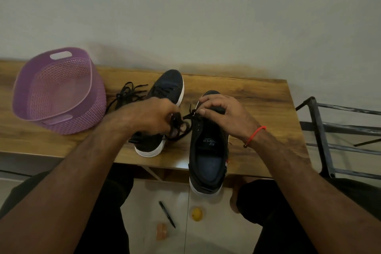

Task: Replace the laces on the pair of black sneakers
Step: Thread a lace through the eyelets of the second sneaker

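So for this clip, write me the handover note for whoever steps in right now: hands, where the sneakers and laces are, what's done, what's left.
Left hand: grips a bunch of black lace between the two shoes.
Right hand: pinches the lace at the front eyelets of the near sneaker, steadying its toe.
Near sneaker: heel overhangs the table edge; most eyelets look empty.
Far sneaker: on the table behind the left hand; its lacing is too dark to judge.
Loose laces: piled beside the purple basket.
Done: lacing of the near sneaker only just begun.
Left: finish lacing it, then check the far one.
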`<action>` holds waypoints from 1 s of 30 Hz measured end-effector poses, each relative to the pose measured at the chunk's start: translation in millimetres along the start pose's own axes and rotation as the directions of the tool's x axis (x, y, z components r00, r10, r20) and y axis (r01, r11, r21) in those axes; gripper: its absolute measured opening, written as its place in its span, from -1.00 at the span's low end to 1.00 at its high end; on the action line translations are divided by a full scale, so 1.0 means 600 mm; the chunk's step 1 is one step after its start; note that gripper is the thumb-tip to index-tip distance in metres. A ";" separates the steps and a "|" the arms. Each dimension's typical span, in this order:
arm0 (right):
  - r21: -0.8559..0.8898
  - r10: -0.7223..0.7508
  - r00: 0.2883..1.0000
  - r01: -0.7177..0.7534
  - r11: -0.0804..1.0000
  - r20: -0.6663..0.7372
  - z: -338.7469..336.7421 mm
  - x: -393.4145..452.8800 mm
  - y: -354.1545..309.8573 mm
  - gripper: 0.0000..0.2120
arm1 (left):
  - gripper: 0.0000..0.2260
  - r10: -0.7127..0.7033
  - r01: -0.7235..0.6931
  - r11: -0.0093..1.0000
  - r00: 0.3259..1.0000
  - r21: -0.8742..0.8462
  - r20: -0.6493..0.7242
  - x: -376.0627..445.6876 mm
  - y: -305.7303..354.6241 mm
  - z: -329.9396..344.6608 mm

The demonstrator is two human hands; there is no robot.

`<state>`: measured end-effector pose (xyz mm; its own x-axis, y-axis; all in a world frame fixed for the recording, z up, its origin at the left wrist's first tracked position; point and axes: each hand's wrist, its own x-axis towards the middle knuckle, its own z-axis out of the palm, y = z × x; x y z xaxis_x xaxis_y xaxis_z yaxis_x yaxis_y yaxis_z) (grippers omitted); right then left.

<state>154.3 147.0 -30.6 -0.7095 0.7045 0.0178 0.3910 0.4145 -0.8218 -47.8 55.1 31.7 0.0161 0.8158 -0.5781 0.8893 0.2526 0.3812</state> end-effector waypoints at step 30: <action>0.057 0.267 0.923 -0.261 0.964 -0.279 -0.027 -0.005 -0.001 -0.83 | -0.77 -0.072 0.387 0.871 0.710 0.302 -0.701 0.155 0.038 0.085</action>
<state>165.5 154.0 -21.2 -0.3868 0.9211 -0.0440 0.5290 0.1826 -0.8287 -2.6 110.0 -50.3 -0.3730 0.9253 0.0679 0.9191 0.3785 -0.1095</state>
